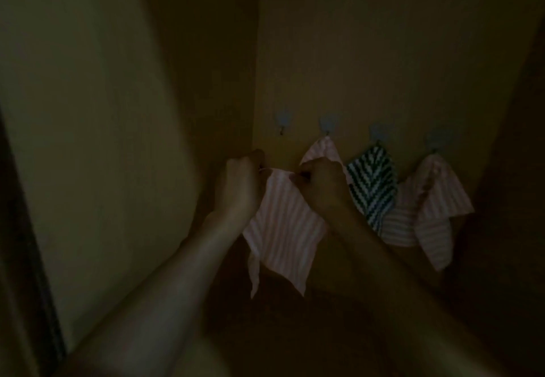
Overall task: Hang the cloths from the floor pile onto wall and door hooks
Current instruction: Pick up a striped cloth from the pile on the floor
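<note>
The room is dim. A pink striped cloth (283, 226) hangs between my hands in front of the wall. My left hand (239, 181) pinches its top edge on the left and my right hand (321, 184) pinches the same edge on the right. Just above and between them, the leftmost wall hook (75, 125) is bare. The second hook (328, 125) carries another pink striped cloth (320, 149), partly hidden behind my right hand. A green and white zigzag cloth (372, 181) hangs from the third hook (377, 134), and a pink striped cloth (427, 208) from the fourth hook (433, 142).
The hooks sit in a row on a yellowish wall (383, 52) that meets a second wall at a corner (256, 81) on the left. A pale door or panel (73, 111) stands at the far left. The floor below is too dark to make out.
</note>
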Available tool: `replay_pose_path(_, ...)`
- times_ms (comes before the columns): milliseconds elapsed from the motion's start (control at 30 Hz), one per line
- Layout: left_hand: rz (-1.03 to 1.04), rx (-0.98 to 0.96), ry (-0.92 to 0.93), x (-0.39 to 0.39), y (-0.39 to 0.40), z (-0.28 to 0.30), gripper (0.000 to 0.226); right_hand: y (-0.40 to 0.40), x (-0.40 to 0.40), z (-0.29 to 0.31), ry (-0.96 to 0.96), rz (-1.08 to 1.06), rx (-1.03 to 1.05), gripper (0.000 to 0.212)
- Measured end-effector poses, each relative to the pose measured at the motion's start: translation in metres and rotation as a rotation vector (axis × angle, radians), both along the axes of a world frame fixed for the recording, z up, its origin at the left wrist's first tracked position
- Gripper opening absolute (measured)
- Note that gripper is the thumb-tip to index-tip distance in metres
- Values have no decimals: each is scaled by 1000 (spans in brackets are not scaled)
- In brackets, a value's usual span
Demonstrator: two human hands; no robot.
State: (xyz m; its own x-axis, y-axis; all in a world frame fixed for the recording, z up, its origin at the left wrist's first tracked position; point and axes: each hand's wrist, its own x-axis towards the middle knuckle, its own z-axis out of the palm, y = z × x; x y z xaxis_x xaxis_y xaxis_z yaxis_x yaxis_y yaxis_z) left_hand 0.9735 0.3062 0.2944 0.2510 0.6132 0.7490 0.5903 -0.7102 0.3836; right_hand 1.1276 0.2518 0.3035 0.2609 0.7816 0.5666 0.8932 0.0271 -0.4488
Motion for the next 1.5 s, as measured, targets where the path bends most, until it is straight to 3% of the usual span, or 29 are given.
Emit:
replay_pose_path(267,64,64,44,35,70,25,11,65,20,38,-87,-46,-8,33)
replay_pose_path(600,70,84,111,72,142,61,23,146,37,75,-335,-380,28,17)
replay_pose_path(867,102,5,183,89,159,44,27,153,39,51,-481,-361,72,29)
replay_pose_path(1033,137,-30,110,88,142,28,29,146,34,40,-456,-323,47,27)
replay_pose_path(1133,119,-46,100,82,130,25,29,134,32,34,-348,-306,10,32)
replay_pose_path(1300,153,-67,114,63,105,11,23,102,27,14,-215,-275,15,18)
replay_pose_path(1400,132,-131,140,47,92,-1,26,88,17,2,-113,-254,-135,41)
replay_pose_path(1500,104,-154,127,28,75,-12,26,69,7,-7,-60,-224,-228,28)
